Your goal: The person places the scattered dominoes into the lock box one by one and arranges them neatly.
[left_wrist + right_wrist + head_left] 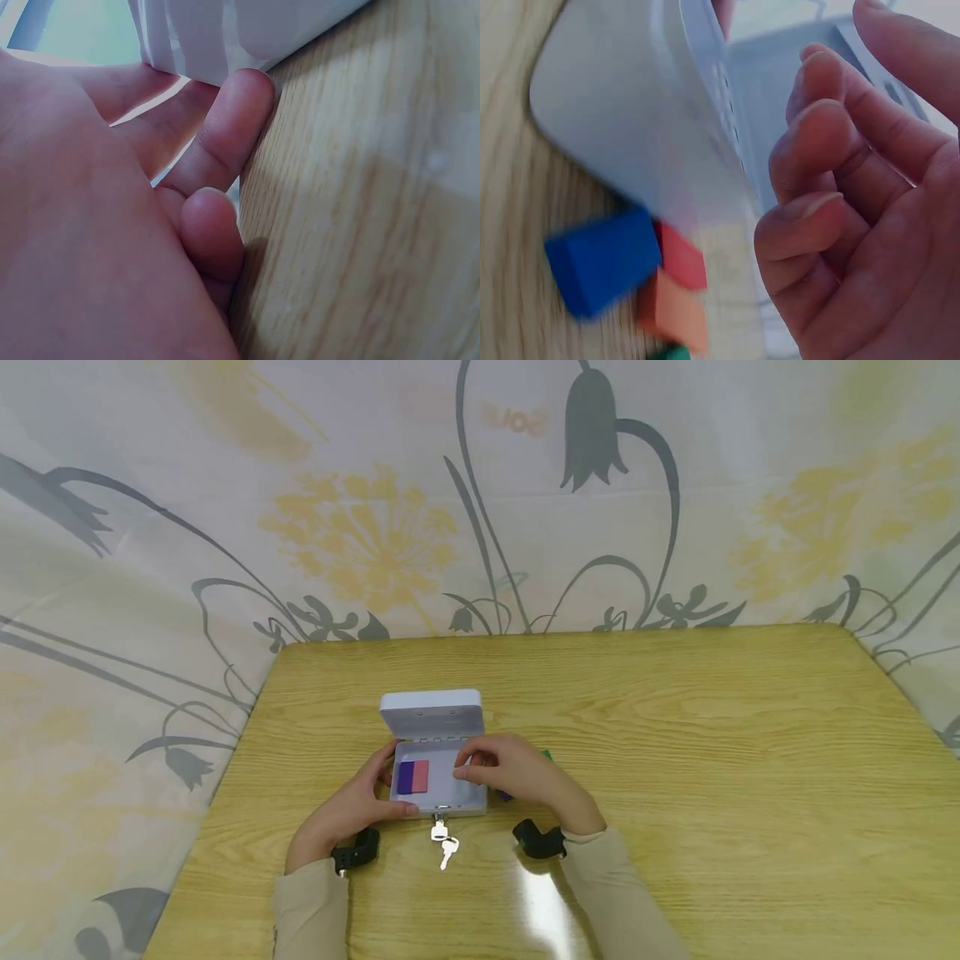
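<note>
A white metal cash box [448, 795] stands on the table with its lid [431, 702] raised. Inside, at the left, a purple block [406, 777] and a pink block [420, 776] lie side by side. My left hand [360, 800] grips the box's left side, thumb at the front edge and fingers around the back. Above the right half of the box hovers my right hand [513, 767], fingers loosely bent. In the right wrist view its thumb stands apart from the fingertips [810, 139], with nothing visible between them.
Beside the box's right side lie a blue block [604, 259], a red block [682, 259], an orange block [671, 311] and a green block [673, 353], partly hidden by my right hand in the head view. Keys [448, 852] hang from the front lock. A patterned cloth [510, 527] rises behind the table.
</note>
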A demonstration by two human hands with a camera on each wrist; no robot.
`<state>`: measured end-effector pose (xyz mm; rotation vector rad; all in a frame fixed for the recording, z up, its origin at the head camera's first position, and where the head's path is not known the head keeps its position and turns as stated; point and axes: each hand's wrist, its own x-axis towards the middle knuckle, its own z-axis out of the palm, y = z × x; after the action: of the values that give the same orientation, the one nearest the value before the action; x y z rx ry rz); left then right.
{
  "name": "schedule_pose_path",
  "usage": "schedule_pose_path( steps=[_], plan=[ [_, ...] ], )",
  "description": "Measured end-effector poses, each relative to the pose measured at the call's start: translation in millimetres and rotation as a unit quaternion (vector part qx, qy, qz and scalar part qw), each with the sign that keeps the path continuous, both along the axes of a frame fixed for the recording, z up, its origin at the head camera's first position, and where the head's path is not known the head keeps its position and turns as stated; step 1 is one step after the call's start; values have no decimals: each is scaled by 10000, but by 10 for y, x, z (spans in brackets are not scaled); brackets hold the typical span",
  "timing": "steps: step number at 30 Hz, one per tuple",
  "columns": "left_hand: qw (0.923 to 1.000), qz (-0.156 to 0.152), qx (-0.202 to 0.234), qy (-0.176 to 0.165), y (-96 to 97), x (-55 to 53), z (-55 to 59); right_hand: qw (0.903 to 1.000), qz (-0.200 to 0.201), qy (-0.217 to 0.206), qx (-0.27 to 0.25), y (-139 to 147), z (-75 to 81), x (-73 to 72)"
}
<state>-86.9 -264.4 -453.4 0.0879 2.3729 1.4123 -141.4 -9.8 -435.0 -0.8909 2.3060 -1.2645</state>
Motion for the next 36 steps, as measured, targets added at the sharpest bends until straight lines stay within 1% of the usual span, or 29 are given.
schedule_pose_path(
  steps=[4,8,11,16,21,24,27,30,36],
  plan=[
    [10000,16,82,-48,-3,13,1,9992,-372,-73,-99,117,-33,-50],
    [10000,-14,66,51,-5,7,-5,9969,-704,-293,-193,216,-46,-94],
    [9999,-53,34,103,-4,-3,-14,9955,-845,-366,-202,314,-44,-126],
    [9999,-44,-72,105,-3,-2,-17,9943,-1011,-316,-119,505,-58,-180],
    [9999,-33,-111,96,0,-2,-5,9912,-1269,-344,-167,655,-72,-222],
    [9998,-11,-185,68,-6,2,-6,9900,-1353,-384,-107,709,-95,-237],
    [9998,17,-196,12,-13,12,-9,9908,-1300,-385,20,752,-133,-252],
    [9998,19,-199,-21,-14,18,-15,9906,-1278,-484,80,805,-168,-260],
    [9999,11,-137,4,-4,2,-20,9878,-1373,-728,11,920,-215,-274]
  ],
)
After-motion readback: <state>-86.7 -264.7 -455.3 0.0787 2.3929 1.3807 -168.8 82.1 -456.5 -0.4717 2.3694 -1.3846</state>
